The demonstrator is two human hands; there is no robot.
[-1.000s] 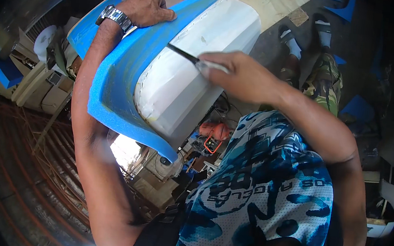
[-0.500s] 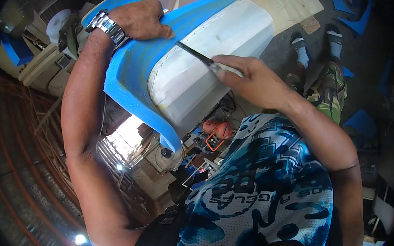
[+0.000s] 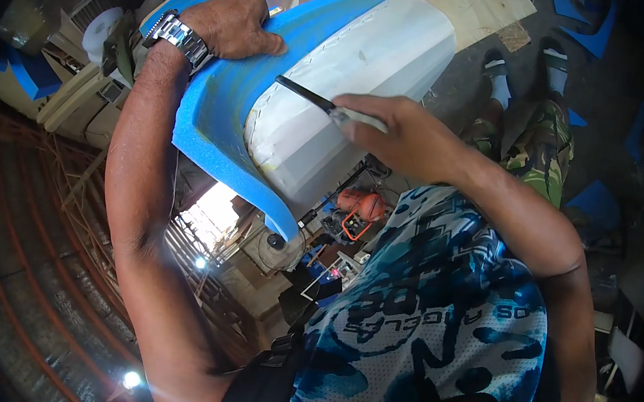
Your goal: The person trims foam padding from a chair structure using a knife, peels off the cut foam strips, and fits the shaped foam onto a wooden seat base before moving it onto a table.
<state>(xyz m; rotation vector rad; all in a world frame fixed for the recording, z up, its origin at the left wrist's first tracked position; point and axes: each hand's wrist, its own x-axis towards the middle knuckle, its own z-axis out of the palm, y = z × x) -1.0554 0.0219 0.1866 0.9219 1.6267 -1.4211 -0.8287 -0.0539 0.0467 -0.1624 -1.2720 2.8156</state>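
A thick blue foam sheet (image 3: 228, 91) curves around a pale, faceted shell-like form (image 3: 358, 69). A dashed dark line runs along the edge where they meet. My left hand (image 3: 234, 28), with a metal watch on the wrist, grips the upper part of the foam, its thumb lying over the face and its other fingers curled. In my right hand (image 3: 391, 130) is a slim knife-like tool (image 3: 305, 93) with a long dark blade and a pale grey handle. Its tip is at the foam's border with the pale form; whether it touches cannot be told.
Blue foam offcuts (image 3: 593, 37) are scattered on the floor at right, near another person's feet (image 3: 556, 61) in sandals. A plywood sheet (image 3: 480, 11) lies beyond the form. An orange machine (image 3: 360, 205) and a fan-like object (image 3: 278, 249) are below it.
My right hand and the tool have moved slightly left, the tip shifting down along the foam's border. My left hand keeps its grip on the foam.
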